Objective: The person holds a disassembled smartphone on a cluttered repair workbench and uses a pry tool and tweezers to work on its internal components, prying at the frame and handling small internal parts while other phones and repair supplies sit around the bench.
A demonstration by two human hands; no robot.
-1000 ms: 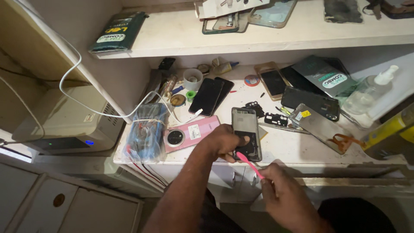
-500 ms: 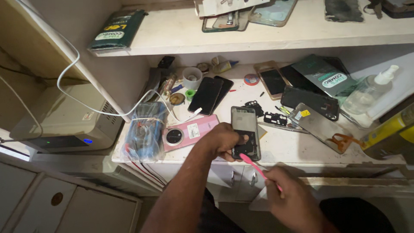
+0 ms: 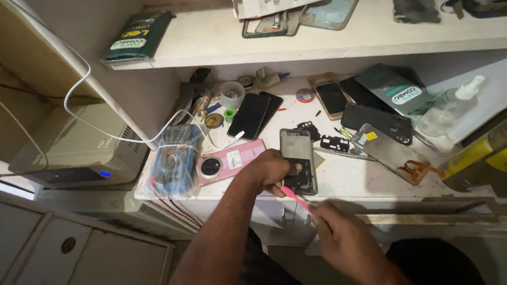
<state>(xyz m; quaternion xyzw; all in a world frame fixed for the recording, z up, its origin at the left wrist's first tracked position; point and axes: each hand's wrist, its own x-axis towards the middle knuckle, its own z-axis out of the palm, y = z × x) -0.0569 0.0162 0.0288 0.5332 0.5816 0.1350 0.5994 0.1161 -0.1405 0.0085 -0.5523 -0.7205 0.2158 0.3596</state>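
Pink tool point(image 3: 296, 199) gripped by right hand point(image 3: 346, 240); left hand point(image 3: 272, 171) clasps opened phone point(image 3: 298, 161).

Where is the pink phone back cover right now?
In the head view, the pink cover lies flat on the white bench, left of centre, between the bundled blue bag and the left hand that holds the opened phone.
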